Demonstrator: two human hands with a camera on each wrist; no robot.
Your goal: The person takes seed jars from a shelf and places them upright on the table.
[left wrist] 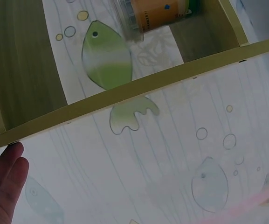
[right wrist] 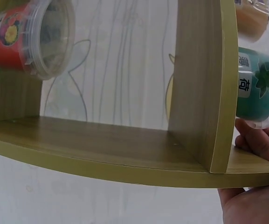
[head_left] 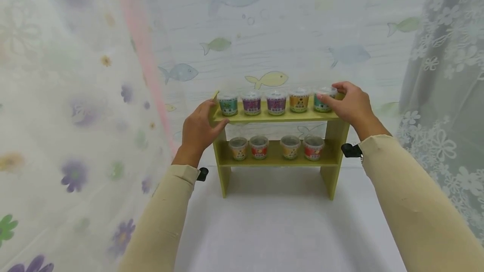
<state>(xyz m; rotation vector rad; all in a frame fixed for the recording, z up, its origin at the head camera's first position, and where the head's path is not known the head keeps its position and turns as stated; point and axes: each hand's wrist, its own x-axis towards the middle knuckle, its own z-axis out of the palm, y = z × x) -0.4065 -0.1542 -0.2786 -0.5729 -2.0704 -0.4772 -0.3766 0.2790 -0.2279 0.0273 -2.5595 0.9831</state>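
A small wooden two-tier shelf (head_left: 280, 116) stands on a white surface. My left hand (head_left: 198, 127) holds its upper left end, thumb along the front edge; in the left wrist view, the fingers (left wrist: 14, 175) meet the panel edge. At the upper right end, my right hand (head_left: 355, 104) grips a teal plastic cup (head_left: 319, 105) with thumb in front and fingers behind. The right wrist view shows this teal cup (right wrist: 260, 88) sitting outside the upright, fingers beside its clear lid. Left of it on the top board stand an orange cup (head_left: 299, 102), two purple cups (head_left: 251, 105) and another teal cup (head_left: 228, 105).
On the lower board stand orange cups (head_left: 238, 150) and red cups (head_left: 313, 150), with a gap at mid-board. Behind the shelf hangs a fish-print curtain (head_left: 264, 45). A floral curtain (head_left: 75, 137) runs along the left, and a lacy white one (head_left: 446, 137) along the right.
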